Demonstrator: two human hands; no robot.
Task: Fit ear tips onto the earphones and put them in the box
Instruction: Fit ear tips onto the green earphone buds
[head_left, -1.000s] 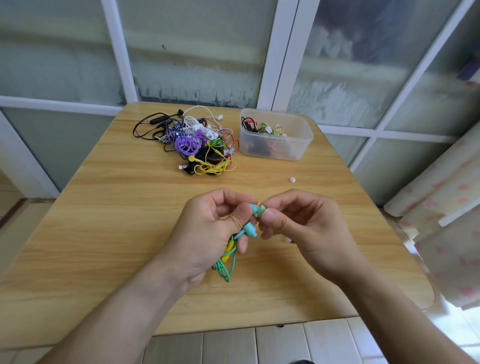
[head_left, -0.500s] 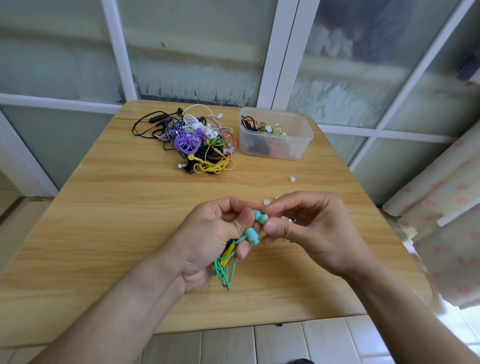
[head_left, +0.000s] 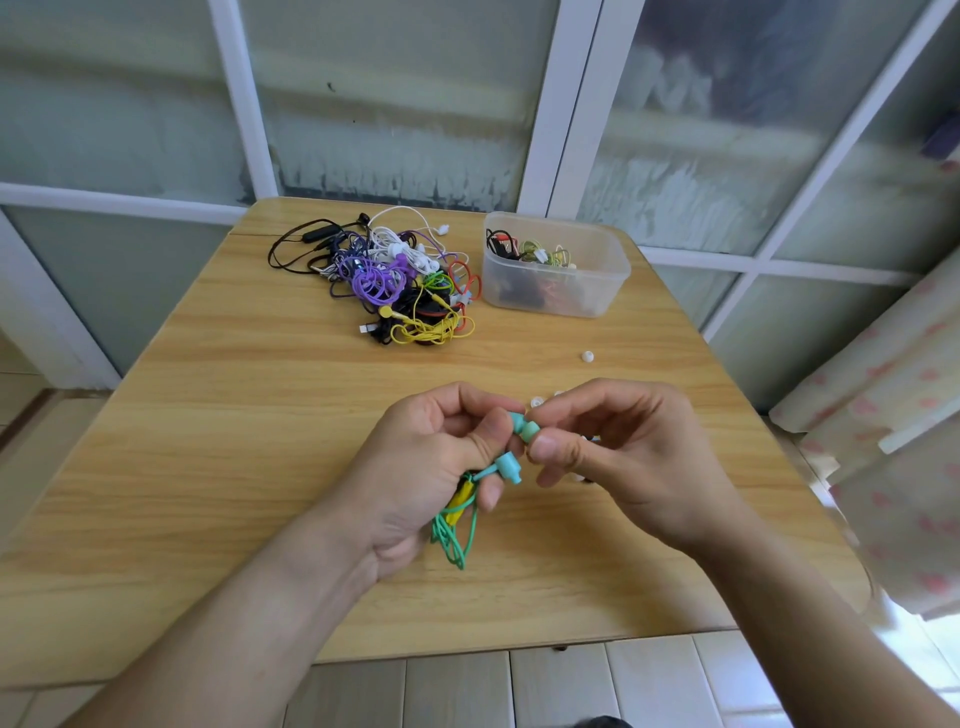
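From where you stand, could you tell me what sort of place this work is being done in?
Probably a room or enclosed balcony at home, not a workshop: a small wooden table stands against frosted glass panels in white frames, a patterned curtain hangs at the right, and the floor is tiled.

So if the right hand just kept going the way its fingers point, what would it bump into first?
Its fingertips point left, so the right hand would most likely meet the teal earbud it already pinches, then the left hand holding it; depth is hard to judge.
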